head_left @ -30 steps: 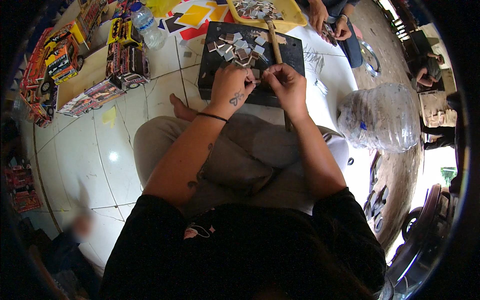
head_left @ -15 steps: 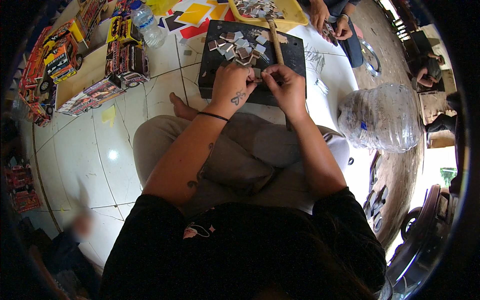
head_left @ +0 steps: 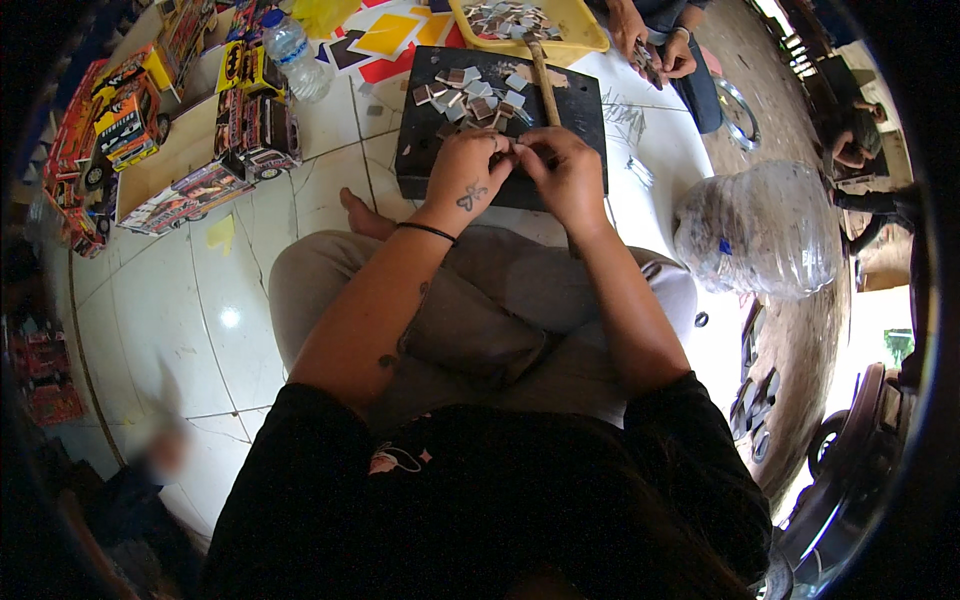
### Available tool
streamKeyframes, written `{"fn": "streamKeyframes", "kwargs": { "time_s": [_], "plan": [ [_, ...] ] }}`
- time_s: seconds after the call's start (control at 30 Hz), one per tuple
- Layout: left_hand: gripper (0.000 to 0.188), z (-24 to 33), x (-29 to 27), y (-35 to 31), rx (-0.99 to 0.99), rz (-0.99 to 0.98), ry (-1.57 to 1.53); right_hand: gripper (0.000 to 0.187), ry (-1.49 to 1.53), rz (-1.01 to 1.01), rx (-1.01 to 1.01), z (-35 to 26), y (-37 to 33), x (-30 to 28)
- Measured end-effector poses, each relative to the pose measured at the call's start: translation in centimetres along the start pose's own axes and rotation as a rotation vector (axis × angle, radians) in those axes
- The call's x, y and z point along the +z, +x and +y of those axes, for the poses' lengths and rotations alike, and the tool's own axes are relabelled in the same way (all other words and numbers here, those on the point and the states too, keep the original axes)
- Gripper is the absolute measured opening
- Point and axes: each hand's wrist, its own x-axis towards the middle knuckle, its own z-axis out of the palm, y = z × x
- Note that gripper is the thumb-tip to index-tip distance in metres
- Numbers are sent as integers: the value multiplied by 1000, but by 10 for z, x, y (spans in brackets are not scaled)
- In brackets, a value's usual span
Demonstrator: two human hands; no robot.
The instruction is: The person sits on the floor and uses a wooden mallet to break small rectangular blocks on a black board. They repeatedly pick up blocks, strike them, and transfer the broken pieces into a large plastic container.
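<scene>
I sit cross-legged on a white tiled floor. A black square board [head_left: 570,105] lies in front of my knees, with several small flat square pieces [head_left: 470,95] scattered on it and a wooden stick-like tool [head_left: 543,75] lying across it. My left hand [head_left: 468,170] and my right hand [head_left: 562,170] meet over the board's near edge, fingertips pinched together on a small piece that is mostly hidden between them.
A yellow tray [head_left: 575,25] of similar pieces sits beyond the board, where another person's hands [head_left: 655,45] work. Colourful toy trucks [head_left: 250,125] and a plastic bottle [head_left: 297,50] stand at left. A large clear plastic bag [head_left: 760,230] lies at right.
Both hands stay at the board's near edge, fingers shifting slightly on the small piece. Nothing else has visibly moved.
</scene>
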Motion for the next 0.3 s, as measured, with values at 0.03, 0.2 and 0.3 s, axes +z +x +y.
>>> {"fn": "streamKeyframes", "kwargs": {
  "time_s": [0.03, 0.2, 0.3],
  "plan": [
    [12, 0, 1, 0, -1, 12, -19, 20, -133, 43, -5, 2, -2, -6],
    [12, 0, 3, -1, -42, -32, -78, 54, -711, -154, 359, 13, -17, -26],
    [11, 1, 2, -1, -24, -29, -62, 64, -625, -368, 553, 29, -6, -19]
  ]
}}
